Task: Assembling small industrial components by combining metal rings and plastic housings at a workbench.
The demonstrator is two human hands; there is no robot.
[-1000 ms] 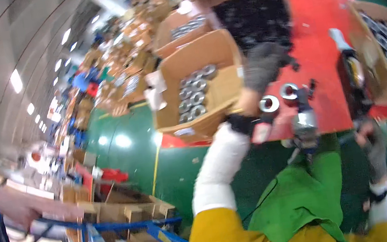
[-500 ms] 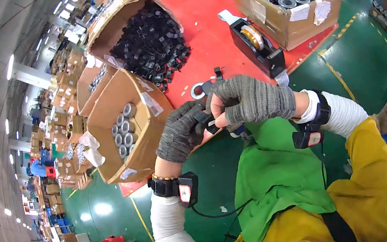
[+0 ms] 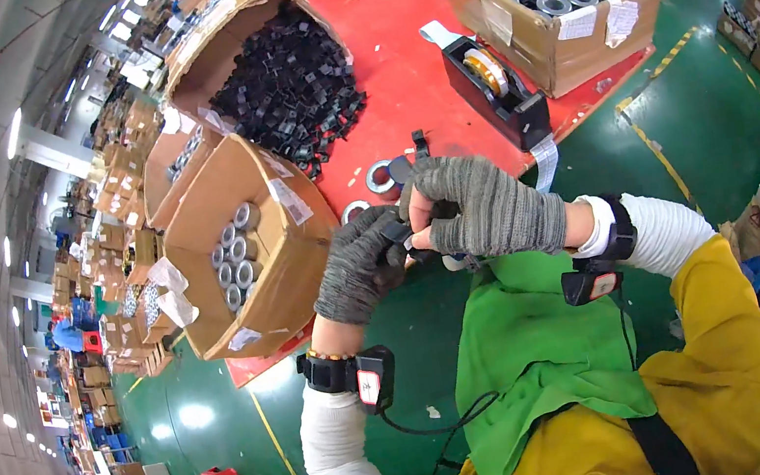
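My left hand (image 3: 355,269), in a grey knit glove with bare fingertips, is closed around a small black plastic part (image 3: 395,232) above the near edge of the red table. Meeting it from the right, my right hand (image 3: 493,207), gloved alike, has thumb and finger pinched at that same part. My fingers cover most of it, so its full shape is hidden. Just beyond the hands a silver ring-shaped piece (image 3: 379,177) lies on the table. A second ring (image 3: 355,210) shows partly behind my left hand. A black clip (image 3: 420,143) lies past my right hand.
An open carton (image 3: 284,288) of silver cylinders stands left, with a tipped carton (image 3: 186,79) spilling black clips behind it. A black tape dispenser (image 3: 521,121) stands at the right beside a carton (image 3: 604,53) of ringed cylinders. The red table (image 3: 396,56) borders a green floor.
Both hands stay together at the black part, with only slight finger movement. The view has shifted a little, and the second ring now shows behind my left hand.
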